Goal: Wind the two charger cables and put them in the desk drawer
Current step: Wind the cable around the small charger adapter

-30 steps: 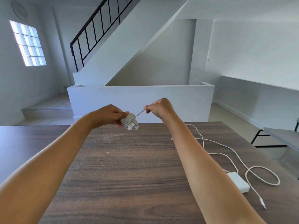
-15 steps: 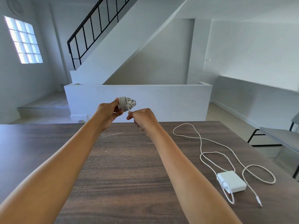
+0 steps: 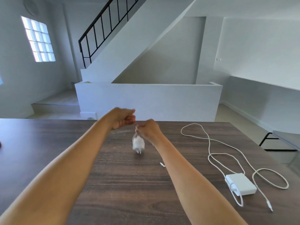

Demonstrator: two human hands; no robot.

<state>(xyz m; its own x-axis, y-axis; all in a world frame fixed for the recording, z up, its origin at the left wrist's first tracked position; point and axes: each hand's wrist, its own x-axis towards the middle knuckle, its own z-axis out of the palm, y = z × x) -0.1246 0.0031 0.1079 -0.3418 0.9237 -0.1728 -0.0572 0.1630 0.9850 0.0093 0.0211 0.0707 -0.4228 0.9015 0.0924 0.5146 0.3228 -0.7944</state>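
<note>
The wound grey-white charger cable (image 3: 138, 142) with its plug hangs blurred just above the dark wooden desk (image 3: 121, 184), and my right hand (image 3: 148, 129) is closed on its top. To its left, my left hand (image 3: 123, 118) is curled with nothing visible in it. A small white connector tip (image 3: 162, 164) shows beside my right forearm. The second charger, a white power brick (image 3: 241, 184), lies at the right with its white cable (image 3: 211, 140) spread in loose loops over the desk. No drawer is in view.
Beyond the desk's far edge stand a low white wall (image 3: 146, 99) and a staircase with a black railing (image 3: 103, 28). A grey bench with black legs (image 3: 282, 138) stands off the desk's right side.
The wound bundle has gone from my left hand to my right and now hangs lower, near the desk. My left hand has let go and pulled slightly away.
</note>
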